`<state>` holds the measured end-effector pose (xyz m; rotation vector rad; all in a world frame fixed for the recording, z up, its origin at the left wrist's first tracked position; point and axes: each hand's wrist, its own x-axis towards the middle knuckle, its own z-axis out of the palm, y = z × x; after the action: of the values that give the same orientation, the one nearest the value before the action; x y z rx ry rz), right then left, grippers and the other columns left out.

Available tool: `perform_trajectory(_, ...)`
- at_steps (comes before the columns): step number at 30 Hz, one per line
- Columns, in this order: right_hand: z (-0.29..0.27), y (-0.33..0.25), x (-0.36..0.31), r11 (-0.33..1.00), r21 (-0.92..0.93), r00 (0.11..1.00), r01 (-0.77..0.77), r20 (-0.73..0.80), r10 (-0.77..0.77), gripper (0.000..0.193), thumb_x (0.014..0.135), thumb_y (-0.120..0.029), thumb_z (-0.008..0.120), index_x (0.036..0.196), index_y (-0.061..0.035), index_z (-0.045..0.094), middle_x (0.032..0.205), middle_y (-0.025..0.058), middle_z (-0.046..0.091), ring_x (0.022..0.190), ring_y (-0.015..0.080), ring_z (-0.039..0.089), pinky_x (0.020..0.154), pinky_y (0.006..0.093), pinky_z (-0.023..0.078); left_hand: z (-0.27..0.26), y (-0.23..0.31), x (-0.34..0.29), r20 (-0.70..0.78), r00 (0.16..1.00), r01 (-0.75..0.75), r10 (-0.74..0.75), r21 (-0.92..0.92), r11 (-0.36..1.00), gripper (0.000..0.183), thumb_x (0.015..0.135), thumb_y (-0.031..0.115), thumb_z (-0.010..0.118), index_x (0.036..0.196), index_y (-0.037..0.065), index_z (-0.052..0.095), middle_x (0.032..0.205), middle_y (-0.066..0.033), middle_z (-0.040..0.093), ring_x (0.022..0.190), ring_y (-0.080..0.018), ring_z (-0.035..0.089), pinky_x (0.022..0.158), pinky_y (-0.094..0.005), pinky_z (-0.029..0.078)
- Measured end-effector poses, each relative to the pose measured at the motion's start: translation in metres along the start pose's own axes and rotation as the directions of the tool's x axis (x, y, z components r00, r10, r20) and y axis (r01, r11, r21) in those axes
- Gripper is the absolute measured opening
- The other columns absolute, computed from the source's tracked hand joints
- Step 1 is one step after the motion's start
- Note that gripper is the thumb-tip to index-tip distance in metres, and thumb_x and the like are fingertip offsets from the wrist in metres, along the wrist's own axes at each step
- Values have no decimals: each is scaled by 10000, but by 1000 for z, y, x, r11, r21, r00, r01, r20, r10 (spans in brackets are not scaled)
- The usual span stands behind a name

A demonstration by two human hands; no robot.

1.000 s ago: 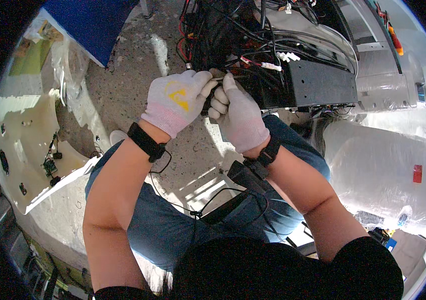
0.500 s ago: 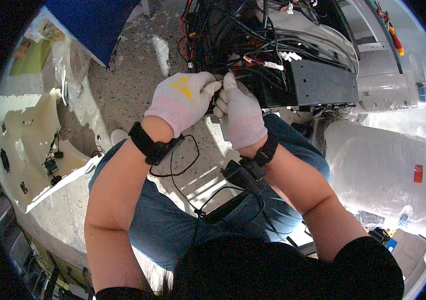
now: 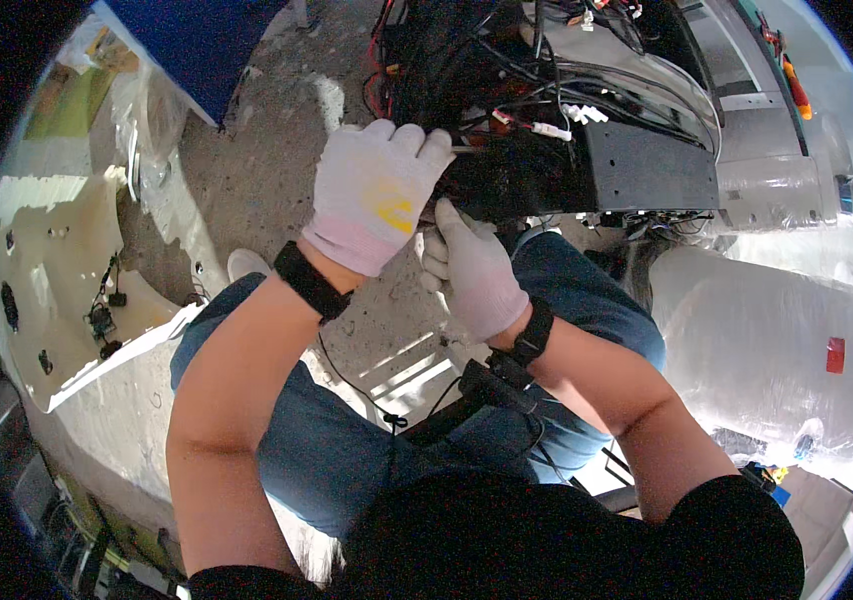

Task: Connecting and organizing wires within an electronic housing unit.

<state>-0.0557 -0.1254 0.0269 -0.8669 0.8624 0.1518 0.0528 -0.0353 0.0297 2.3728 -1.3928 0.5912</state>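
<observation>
We've got both hands in white knit gloves, up at 12 o'clock. Our left hand (image 3: 379, 195), w/ a yellow smear on the glove back, has its fingers curled over the near edge of the black box (image 3: 587, 170); they seem to pinch a thin pale rod or wire end there, but what exactly is gripped we can't tell. Our right hand (image 3: 472, 270) sits just below, at abt 6 o'clock from the left, fingers bent and pointing up under the box's lower edge; whether it's gripping anything is hidden by the left hand. Black bands on both wrists.

The box is flat-sided, matte black sheet metal w/ small rivet dots, at 1 o'clock. Over it lies a tangle of black, red and grey cables (image 3: 547, 70) w/ white plastic connectors (image 3: 572, 115). The far side is cut off by the frame rim.

Floor is rough grey concrete (image 3: 257, 170). Blue denim covers our knees. At 9 o'clock is a cream moulded panel (image 3: 57, 270), smooth, w/ holes and small black parts. At 3 o'clock a big rounded shape wrapped in cloudy plastic film (image 3: 777, 340) carries a small red rectangular label (image 3: 835, 355). A blue sheet (image 3: 207, 40) is at 11 o'clock. An orange-handled tool (image 3: 797, 90) at 2 o'clock is too small to make out.
</observation>
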Motion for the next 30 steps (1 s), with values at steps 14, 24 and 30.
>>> perform_trajectory(14, -22, 1, -23, 993, -115, 997, -3, 81, 12, 247, 937, -344, 475, 969, -99, 479, 546, -57, 328, 425, 79, 319, 401, 259, 301, 33, -3, -8, -74, 997, -14, 17, 54, 998, 159, 827, 311, 565, 894, 169, 589, 696, -14, 524, 615, -187, 579, 486, -319, 467)
perform_trajectory(24, -30, -5, -26, 994, -104, 998, 20, 57, -14, 206, 949, -323, 453, 947, -117, 447, 553, -64, 311, 440, 74, 290, 412, 248, 254, 37, -12, -3, 43, 999, 25, -17, -189, 982, 245, 864, 358, 557, 851, 120, 612, 672, -126, 600, 573, -313, 593, 487, -398, 464)
perform_trajectory(30, -19, -14, -26, 996, -71, 996, 49, 78, -43, 204, 960, -304, 440, 854, -130, 425, 557, -69, 287, 452, 64, 244, 431, 237, 225, 23, 9, -2, 379, 883, 429, -278, -407, 807, 349, 905, 401, 467, 875, 84, 609, 747, -171, 622, 738, -367, 601, 659, -441, 492)
